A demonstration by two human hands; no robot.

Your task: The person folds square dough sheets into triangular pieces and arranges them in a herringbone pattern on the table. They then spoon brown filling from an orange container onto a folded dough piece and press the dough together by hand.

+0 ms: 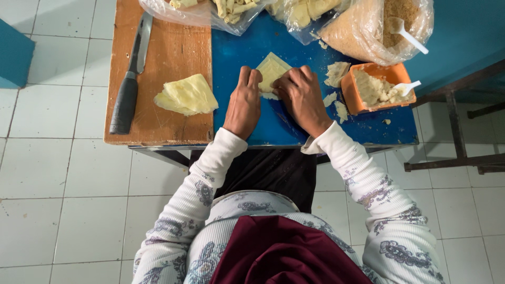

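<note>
just beyond both sets of fingertips lies a pale wrapper sheet [272,71], one corner pointing away; left hand [244,102] and right hand [303,100] press its near edge, equally close.

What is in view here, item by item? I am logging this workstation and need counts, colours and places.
wrapper sheet: one, pale yellow, on the blue table under both hands
wrapper stack: one pile, pale yellow, on the wooden board
knife: one, black handle, left side of the board
wooden board: one, brown, left part of the table
blue table: one, blue top
orange tub: one, holding pale filling and a white spoon, right of the hands
crumb bag: one, clear, brown crumbs with a white spoon, far right
bags of rolls: at least two, clear, far edge
tiled floor: white
left hand: pressing the sheet
right hand: pressing the sheet
</note>
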